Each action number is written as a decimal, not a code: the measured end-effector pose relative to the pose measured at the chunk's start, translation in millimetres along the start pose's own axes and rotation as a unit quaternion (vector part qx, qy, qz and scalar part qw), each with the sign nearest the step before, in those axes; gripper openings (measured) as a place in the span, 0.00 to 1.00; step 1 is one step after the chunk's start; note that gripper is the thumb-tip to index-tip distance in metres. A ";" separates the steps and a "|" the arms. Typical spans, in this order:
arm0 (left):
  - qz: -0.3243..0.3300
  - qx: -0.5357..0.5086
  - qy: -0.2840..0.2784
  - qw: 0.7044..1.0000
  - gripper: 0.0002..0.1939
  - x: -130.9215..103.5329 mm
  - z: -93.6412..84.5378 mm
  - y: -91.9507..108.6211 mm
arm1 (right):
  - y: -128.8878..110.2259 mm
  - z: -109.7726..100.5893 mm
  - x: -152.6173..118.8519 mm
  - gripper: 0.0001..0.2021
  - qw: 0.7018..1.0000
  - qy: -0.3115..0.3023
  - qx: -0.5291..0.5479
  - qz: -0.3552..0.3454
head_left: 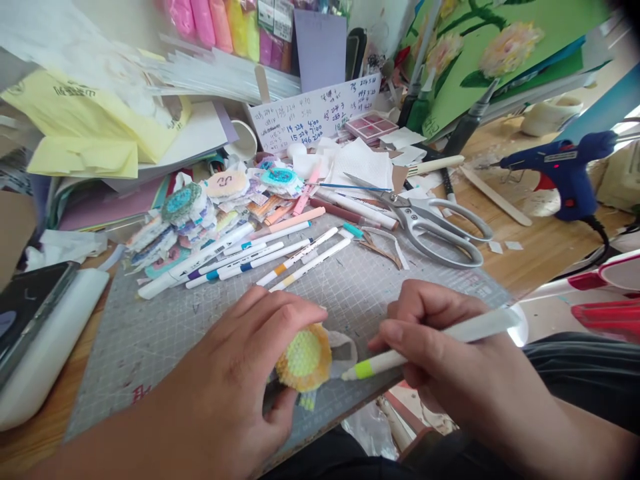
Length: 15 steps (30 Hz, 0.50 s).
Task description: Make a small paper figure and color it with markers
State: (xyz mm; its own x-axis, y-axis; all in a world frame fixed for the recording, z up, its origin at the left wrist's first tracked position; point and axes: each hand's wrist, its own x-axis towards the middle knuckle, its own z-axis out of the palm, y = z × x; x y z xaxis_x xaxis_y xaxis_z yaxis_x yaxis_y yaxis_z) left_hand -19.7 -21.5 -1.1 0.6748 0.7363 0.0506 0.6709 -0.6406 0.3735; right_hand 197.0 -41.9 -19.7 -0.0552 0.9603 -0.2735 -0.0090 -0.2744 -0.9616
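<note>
Near the front edge of the grey cutting mat (165, 327), my left hand (250, 353) grips a small round flower piece (304, 358) between thumb and fingers. The piece has a yellow-green textured centre and an orange-yellow rim. My right hand (440, 347) holds a white marker (425, 353) with a bright green band; its tip points left, just right of the flower piece and apart from its rim. A greyish-white loop of material (343, 352) lies between the flower piece and my right hand.
Several markers (260, 257) and stacked decorated paper pieces (183, 207) lie behind my hands. Large scissors (430, 223) rest at the mat's back right. A blue glue gun (565, 170) stands at the right, a phone (30, 313) at the left. A handwritten card (315, 113) leans behind.
</note>
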 end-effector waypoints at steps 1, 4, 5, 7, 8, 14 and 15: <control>0.006 -0.008 -0.009 1.000 0.33 0.6 -1.6 -1.8 | -1.1 -0.4 1.3 0.15 1.000 0.002 0.010 -0.004; 0.018 -0.024 -0.030 0.999 0.35 3.0 -5.4 -7.9 | -2.2 -0.1 4.2 0.14 0.999 0.029 -0.009 -0.045; 0.017 -0.028 -0.030 0.999 0.35 3.8 -6.1 -9.6 | -1.9 0.4 4.8 0.14 0.998 0.034 -0.024 -0.056; 0.006 -0.039 -0.021 0.999 0.33 5.1 -6.8 -12.0 | -0.4 1.8 5.3 0.13 0.996 0.040 -0.047 -0.062; 0.000 -0.043 -0.019 0.999 0.32 5.6 -7.0 -12.7 | 0.5 2.5 5.3 0.13 0.996 0.043 -0.052 -0.063; -0.007 -0.050 -0.040 0.998 0.31 6.7 -7.4 -13.2 | 3.1 3.2 1.7 0.13 0.995 0.030 -0.074 -0.051; -0.008 -0.052 -0.041 0.998 0.31 6.5 -7.0 -13.2 | 3.0 2.8 1.1 0.14 0.996 0.023 -0.077 -0.049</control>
State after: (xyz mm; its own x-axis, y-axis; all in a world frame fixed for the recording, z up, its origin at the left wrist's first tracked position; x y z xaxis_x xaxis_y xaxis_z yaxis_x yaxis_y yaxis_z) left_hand -26.4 -6.8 0.8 0.6896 0.7235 -0.0316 0.6498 -0.5988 0.4682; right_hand 194.0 -41.8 -22.8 -0.0159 0.9842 -0.1765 0.1410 -0.1725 -0.9749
